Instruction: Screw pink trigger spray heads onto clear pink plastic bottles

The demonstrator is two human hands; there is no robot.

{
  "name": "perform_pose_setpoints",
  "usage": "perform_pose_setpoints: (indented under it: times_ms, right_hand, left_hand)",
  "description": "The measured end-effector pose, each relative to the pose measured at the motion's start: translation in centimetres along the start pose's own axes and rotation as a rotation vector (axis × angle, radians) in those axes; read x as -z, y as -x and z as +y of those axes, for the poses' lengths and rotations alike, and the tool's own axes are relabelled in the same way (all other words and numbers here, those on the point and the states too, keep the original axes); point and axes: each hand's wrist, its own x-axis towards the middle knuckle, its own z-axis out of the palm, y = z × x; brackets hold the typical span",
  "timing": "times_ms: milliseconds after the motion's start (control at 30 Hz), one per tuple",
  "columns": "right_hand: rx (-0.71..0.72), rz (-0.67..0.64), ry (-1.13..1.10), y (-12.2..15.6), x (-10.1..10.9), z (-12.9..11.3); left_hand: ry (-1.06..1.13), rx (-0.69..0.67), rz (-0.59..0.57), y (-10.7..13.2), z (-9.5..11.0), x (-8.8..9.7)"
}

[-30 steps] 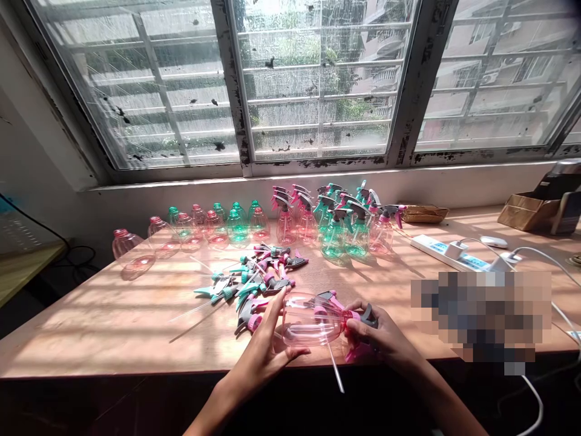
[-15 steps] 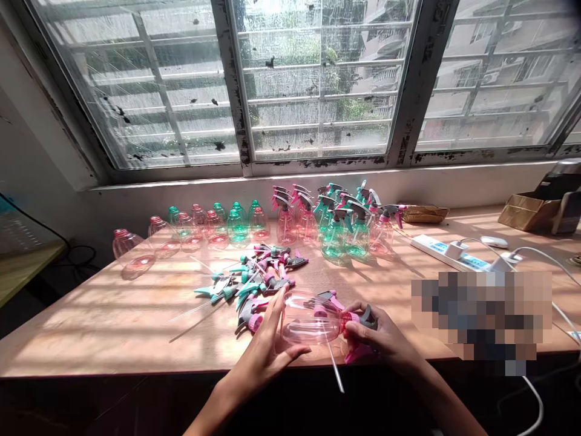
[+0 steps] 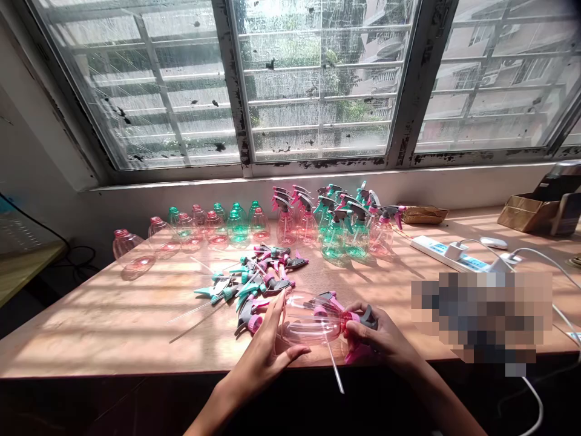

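Observation:
A clear pink bottle (image 3: 308, 324) lies on its side above the table's front edge, its neck to the right. My left hand (image 3: 267, 345) is wrapped round its base end, thumb underneath. At the neck, my right hand (image 3: 379, 333) grips a pink and grey trigger sprayer head (image 3: 368, 318); its fingers partly hide the join. Behind the bottle another pink and grey sprayer lies, partly seen through the plastic, and a thin clear tube (image 3: 336, 372) pokes out below. Left of the bottle lies a heap of loose sprayer heads (image 3: 247, 278) in teal, pink and grey.
Open-necked pink and green bottles (image 3: 218, 230) stand at the back left. Bottles with sprayers fitted (image 3: 336, 227) stand right of them, near the window. A white power strip (image 3: 447, 253) with cables, a blurred patch (image 3: 481, 315) and a cardboard box (image 3: 521, 211) are on the right.
Almost nothing differs. Both hands and the bottle hold nearly the same position.

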Motion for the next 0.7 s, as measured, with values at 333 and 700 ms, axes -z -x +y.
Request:
perform_pose_setpoints:
  times_ms: [333,700]
  right_hand:
    - [0.0,0.006,-0.011,0.07,-0.15,-0.28]
    - [-0.006,-0.008,-0.07,0.09,-0.3,-0.24]
  left_hand:
    - [0.108,0.062,-0.006,0.15,-0.05,-0.19]
    - [0.092,0.047,0.014,0.09,-0.4,-0.03]
